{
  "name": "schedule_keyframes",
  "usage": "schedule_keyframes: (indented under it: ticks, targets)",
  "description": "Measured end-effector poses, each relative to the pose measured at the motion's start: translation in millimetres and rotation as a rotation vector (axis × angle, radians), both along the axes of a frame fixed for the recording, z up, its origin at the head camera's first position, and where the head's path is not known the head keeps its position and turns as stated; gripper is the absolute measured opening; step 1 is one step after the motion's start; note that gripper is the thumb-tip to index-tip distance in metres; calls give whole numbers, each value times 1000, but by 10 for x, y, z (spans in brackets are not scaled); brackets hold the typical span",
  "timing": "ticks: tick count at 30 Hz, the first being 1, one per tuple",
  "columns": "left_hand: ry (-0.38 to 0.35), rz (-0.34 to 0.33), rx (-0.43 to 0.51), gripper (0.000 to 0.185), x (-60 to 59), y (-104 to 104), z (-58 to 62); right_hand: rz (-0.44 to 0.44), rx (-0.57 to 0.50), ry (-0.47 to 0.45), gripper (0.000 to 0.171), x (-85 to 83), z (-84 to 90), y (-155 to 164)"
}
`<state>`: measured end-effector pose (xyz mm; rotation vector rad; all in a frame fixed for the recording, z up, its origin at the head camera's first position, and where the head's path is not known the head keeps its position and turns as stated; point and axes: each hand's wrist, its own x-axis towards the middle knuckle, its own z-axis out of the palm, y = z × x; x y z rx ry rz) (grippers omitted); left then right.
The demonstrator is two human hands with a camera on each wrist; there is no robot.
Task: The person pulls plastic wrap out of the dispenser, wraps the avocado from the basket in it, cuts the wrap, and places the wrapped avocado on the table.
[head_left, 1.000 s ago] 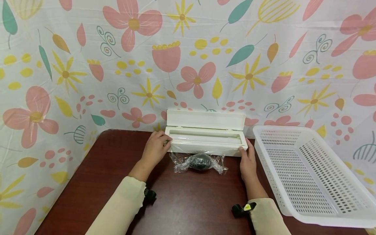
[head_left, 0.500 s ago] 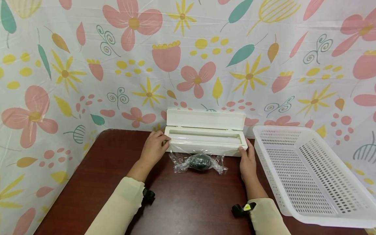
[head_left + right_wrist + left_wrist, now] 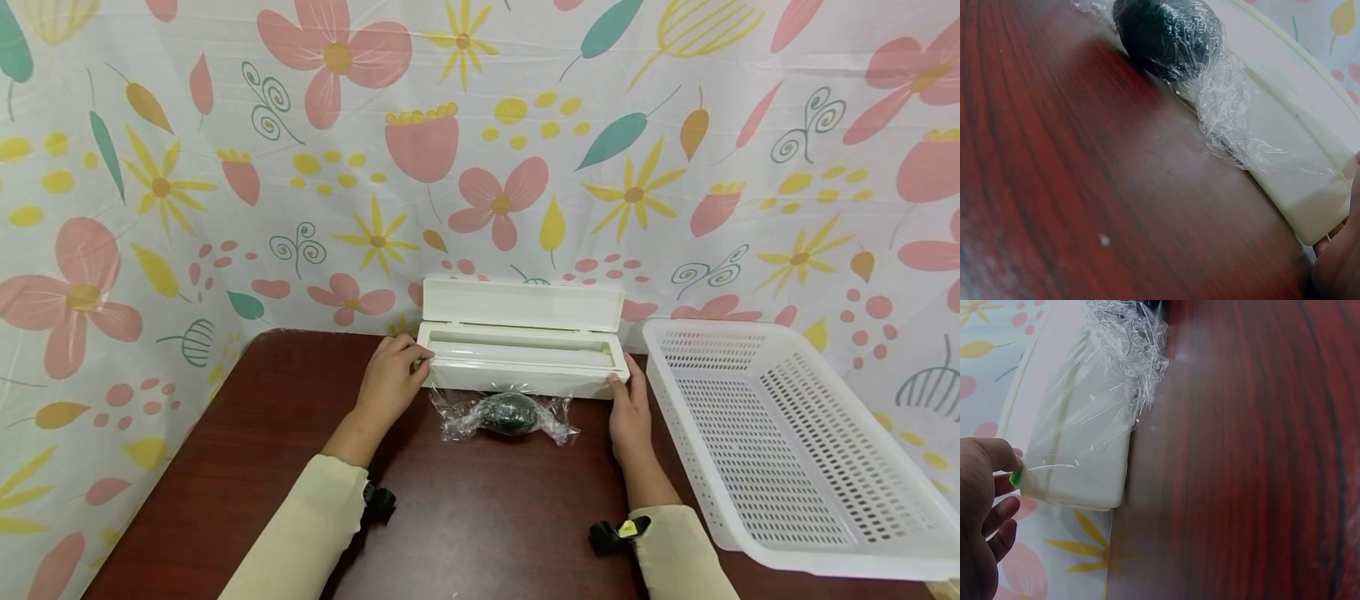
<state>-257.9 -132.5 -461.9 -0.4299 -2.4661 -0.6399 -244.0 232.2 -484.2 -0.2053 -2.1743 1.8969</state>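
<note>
A white cling film dispenser stands at the back of the table with its lid raised and a film roll inside. My left hand is at its left end; in the left wrist view, thumb and forefinger pinch a small green slider there. My right hand grips the right end, thumb on the front. Film runs from the dispenser down to a dark green oval thing, possibly an avocado, wrapped in cling film with bunched ends. The right wrist view shows only part of the right hand.
A white perforated plastic basket stands to the right, close to the right hand. The dark red-brown table ends at a flower-patterned cloth behind and at the left. Each wrist wears a black camera mount.
Both hands stay at the ends of the dispenser. The left fingers have shifted very slightly; the wrapped thing and the dispenser keep their places.
</note>
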Motion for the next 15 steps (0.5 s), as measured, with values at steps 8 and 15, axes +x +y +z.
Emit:
schedule_keyframes:
  ticks: [8, 15]
  targets:
    - [-46, 16, 9, 14, 23, 10, 20, 3, 13, 4, 56, 0, -6, 3]
    - [-50, 26, 47, 15, 72, 18, 20, 7, 13, 3, 55, -10, -14, 3]
